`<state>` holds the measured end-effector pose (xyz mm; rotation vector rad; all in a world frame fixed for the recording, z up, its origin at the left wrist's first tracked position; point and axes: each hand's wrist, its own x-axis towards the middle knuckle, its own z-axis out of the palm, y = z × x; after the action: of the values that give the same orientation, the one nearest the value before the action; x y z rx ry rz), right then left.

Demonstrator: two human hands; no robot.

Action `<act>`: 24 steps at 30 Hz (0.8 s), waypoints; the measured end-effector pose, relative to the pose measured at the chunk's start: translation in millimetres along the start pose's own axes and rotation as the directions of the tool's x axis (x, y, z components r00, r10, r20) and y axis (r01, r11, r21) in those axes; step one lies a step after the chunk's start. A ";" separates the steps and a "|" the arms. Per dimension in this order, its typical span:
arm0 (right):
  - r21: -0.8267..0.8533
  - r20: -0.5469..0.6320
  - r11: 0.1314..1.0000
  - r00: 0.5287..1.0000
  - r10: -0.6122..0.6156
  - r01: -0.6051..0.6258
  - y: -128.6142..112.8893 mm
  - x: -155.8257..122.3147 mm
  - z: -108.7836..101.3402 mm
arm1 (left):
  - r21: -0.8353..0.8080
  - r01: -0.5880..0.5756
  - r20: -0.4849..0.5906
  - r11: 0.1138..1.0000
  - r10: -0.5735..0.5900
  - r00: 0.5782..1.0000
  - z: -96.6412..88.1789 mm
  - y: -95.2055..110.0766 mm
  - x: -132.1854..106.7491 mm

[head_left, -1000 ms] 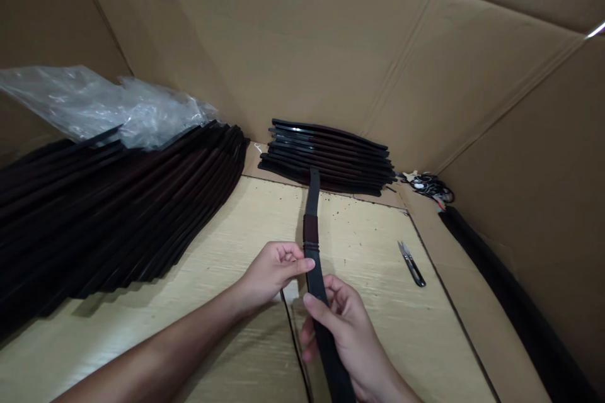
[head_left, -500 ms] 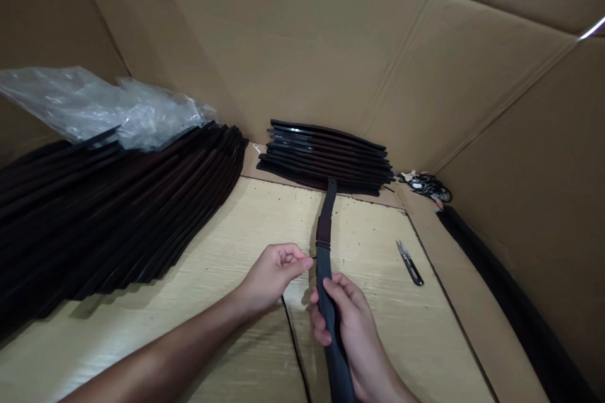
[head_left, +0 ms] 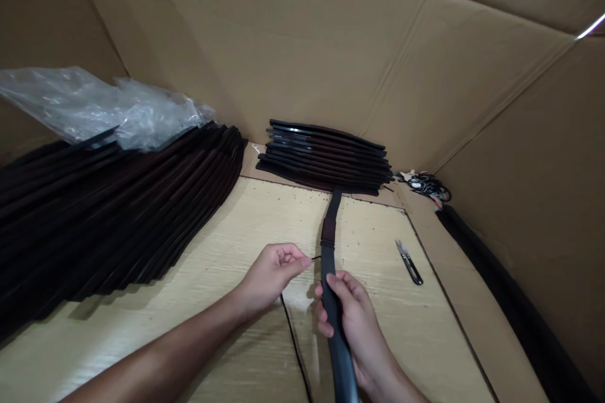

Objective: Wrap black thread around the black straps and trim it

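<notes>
My right hand (head_left: 352,321) is closed around a long dark leather belt (head_left: 329,258), which runs up past a brown band (head_left: 328,233) to its tip at the stack's edge. My left hand (head_left: 273,274) is pinched beside the belt, apart from it. A thin black thread (head_left: 316,258) stretches from those fingertips towards the belt, and its lower stretch seems to hang down past my wrist. Where the thread meets the belt is hard to make out.
A large heap of dark belts (head_left: 127,195) lies at the left under a clear plastic bag (head_left: 104,110). A smaller stack (head_left: 324,157) stands behind, on a pale board (head_left: 378,233). Small black snips (head_left: 409,262), tangled cords (head_left: 425,186) and cardboard walls surround it.
The belt's upper end has swung right and now leans towards the right, and my right hand has shifted right with it. My left hand has barely moved, and the thread is now clearer at its fingertips.
</notes>
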<state>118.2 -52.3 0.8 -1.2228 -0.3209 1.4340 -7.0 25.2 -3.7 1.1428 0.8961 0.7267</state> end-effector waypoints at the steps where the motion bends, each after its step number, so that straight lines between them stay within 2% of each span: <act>1: -0.008 0.004 1.000 1.000 0.001 -0.001 0.1 0.7 -0.3 | -0.002 0.003 0.006 1.000 -0.003 1.000 0.0 0.7 -0.4; 15: -0.050 0.055 0.998 0.998 -0.038 0.040 3.9 2.7 -0.2 | -0.043 0.021 0.011 0.999 -0.020 1.000 -0.7 1.7 0.4; 24: -0.079 0.063 0.990 0.992 -0.108 0.112 12.7 2.5 -1.2 | -0.066 0.034 0.011 0.997 -0.033 0.999 -3.0 -1.8 0.9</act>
<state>112.5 -54.5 -10.7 -1.2124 -0.4851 1.3742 -9.1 26.8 -6.0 1.0698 0.8751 0.7180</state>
